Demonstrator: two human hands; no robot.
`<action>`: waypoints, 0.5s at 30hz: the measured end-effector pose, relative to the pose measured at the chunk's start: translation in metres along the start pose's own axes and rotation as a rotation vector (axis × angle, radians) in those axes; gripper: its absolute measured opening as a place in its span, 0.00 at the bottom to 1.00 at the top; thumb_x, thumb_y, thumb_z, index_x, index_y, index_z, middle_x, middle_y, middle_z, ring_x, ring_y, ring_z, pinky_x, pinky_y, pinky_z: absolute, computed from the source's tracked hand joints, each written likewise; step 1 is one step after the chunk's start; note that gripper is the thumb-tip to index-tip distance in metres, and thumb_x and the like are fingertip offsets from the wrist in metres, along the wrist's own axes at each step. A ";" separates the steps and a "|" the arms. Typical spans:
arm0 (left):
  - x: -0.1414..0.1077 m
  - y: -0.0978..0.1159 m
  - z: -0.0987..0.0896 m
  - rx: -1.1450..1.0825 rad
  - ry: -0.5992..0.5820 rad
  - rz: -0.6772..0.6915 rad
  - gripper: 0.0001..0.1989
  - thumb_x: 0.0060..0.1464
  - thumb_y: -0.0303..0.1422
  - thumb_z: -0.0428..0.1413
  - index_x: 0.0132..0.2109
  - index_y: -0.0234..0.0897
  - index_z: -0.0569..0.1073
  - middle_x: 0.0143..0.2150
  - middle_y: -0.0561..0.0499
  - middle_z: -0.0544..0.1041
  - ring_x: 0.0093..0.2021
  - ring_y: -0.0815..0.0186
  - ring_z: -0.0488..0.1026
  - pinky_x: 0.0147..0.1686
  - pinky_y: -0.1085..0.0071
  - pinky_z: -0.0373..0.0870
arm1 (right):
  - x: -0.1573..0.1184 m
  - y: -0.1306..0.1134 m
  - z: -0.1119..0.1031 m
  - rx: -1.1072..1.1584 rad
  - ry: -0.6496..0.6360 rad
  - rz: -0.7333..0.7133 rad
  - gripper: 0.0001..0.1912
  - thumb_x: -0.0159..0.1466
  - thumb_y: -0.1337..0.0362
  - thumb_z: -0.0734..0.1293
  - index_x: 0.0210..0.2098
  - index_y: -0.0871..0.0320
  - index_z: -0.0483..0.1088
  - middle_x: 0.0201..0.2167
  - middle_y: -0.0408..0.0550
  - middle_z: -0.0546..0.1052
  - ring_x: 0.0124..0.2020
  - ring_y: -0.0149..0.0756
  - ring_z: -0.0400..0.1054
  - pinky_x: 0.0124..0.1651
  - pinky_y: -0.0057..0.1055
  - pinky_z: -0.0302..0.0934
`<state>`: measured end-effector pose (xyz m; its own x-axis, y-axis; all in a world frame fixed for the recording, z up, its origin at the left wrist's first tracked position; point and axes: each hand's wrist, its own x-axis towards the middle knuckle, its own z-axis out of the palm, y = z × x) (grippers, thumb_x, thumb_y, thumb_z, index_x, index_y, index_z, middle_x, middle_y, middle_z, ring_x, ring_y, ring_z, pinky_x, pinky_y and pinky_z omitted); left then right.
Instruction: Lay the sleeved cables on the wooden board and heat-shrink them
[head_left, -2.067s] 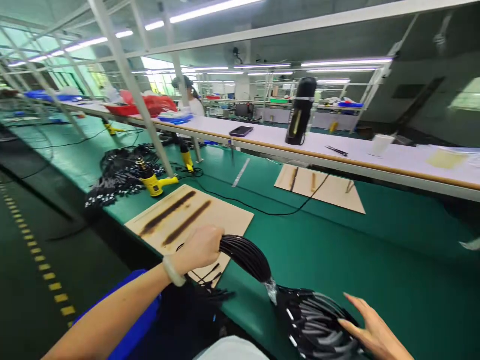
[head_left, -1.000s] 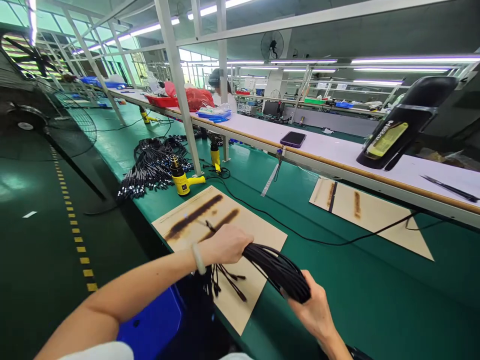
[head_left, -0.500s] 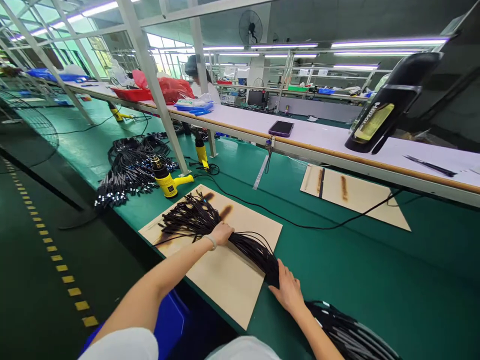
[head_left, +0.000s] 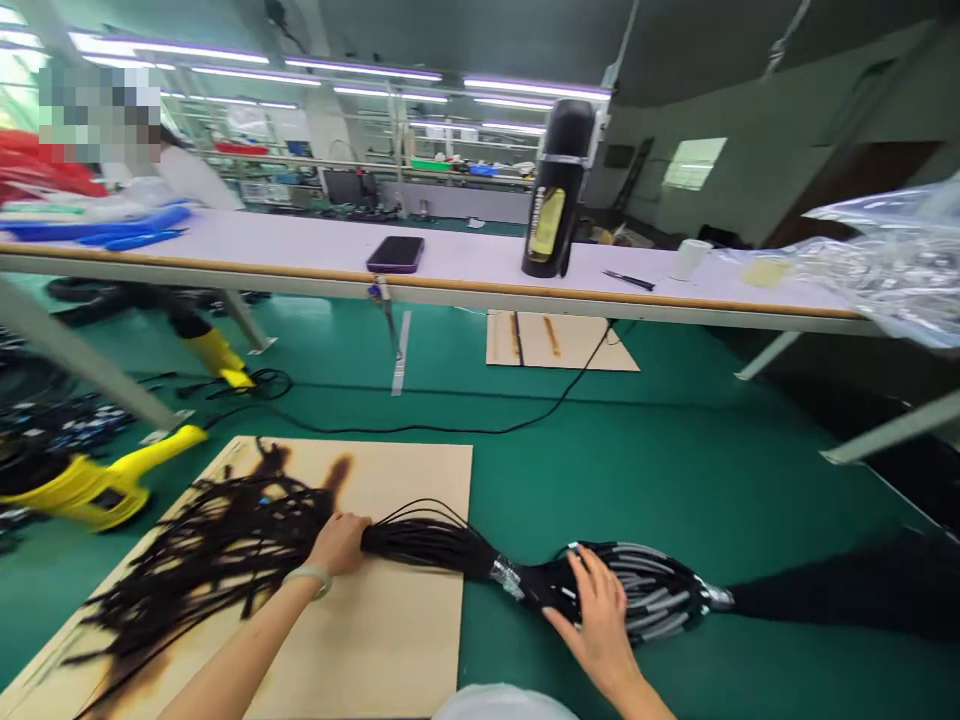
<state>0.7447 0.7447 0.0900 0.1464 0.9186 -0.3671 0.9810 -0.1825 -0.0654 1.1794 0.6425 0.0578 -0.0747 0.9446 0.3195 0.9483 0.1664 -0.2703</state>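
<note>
A long bundle of black cables [head_left: 427, 540] lies across the bench, its loose ends fanned out over a scorched tan board [head_left: 405, 640]. My left hand [head_left: 341, 545] is closed around the bundle just right of the fanned ends. Clear wrap binds the bundle to the right of the board. My right hand [head_left: 600, 610] lies over the part beyond that wrap, beside grey-sleeved cables [head_left: 652, 590], its fingers stretched out and the thumb apart. A second wrapped band and a blurred black length follow at the far right.
A yellow heat gun [head_left: 105, 490] stands at the left, with another heat gun [head_left: 217, 355] behind it. A raised shelf [head_left: 315, 245] carries a phone [head_left: 396, 254], a black bottle [head_left: 556, 190], tweezers [head_left: 628, 280] and plastic bags [head_left: 892, 265]. A cord [head_left: 450, 430] crosses the green bench.
The view has swung right. My right hand has shifted right along the bundle and its fingers have loosened onto the grey-sleeved part. My left hand stays on the bundle near the fanned ends.
</note>
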 end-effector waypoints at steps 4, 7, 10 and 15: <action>0.013 -0.010 0.006 0.027 -0.020 0.003 0.22 0.48 0.25 0.49 0.51 0.37 0.74 0.48 0.42 0.78 0.52 0.57 0.73 0.53 0.64 0.61 | -0.020 0.073 -0.023 -0.019 0.329 0.526 0.44 0.60 0.35 0.51 0.59 0.65 0.58 0.60 0.67 0.61 0.61 0.61 0.55 0.58 0.55 0.52; 0.024 -0.015 0.007 0.033 -0.024 -0.001 0.24 0.47 0.25 0.49 0.52 0.37 0.73 0.49 0.42 0.78 0.53 0.56 0.72 0.54 0.63 0.61 | -0.021 0.116 -0.036 0.086 0.330 1.093 0.57 0.53 0.28 0.50 0.61 0.73 0.54 0.59 0.76 0.60 0.61 0.70 0.53 0.57 0.60 0.52; 0.029 -0.018 0.006 0.045 0.000 -0.012 0.26 0.43 0.23 0.50 0.51 0.36 0.74 0.50 0.42 0.77 0.54 0.55 0.71 0.55 0.62 0.61 | -0.005 0.140 -0.033 0.278 0.181 1.366 0.57 0.53 0.31 0.54 0.62 0.77 0.50 0.58 0.80 0.60 0.62 0.68 0.54 0.61 0.53 0.51; 0.026 -0.010 0.009 0.098 0.051 -0.025 0.25 0.39 0.19 0.48 0.46 0.33 0.76 0.51 0.39 0.75 0.54 0.54 0.71 0.50 0.63 0.65 | 0.039 0.149 -0.006 0.269 0.253 1.374 0.52 0.53 0.35 0.58 0.59 0.75 0.52 0.56 0.80 0.62 0.60 0.66 0.56 0.58 0.52 0.56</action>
<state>0.7376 0.7678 0.0728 0.1306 0.9396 -0.3164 0.9676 -0.1903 -0.1657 1.3192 0.7020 0.0356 0.9257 0.3264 -0.1910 0.1318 -0.7518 -0.6461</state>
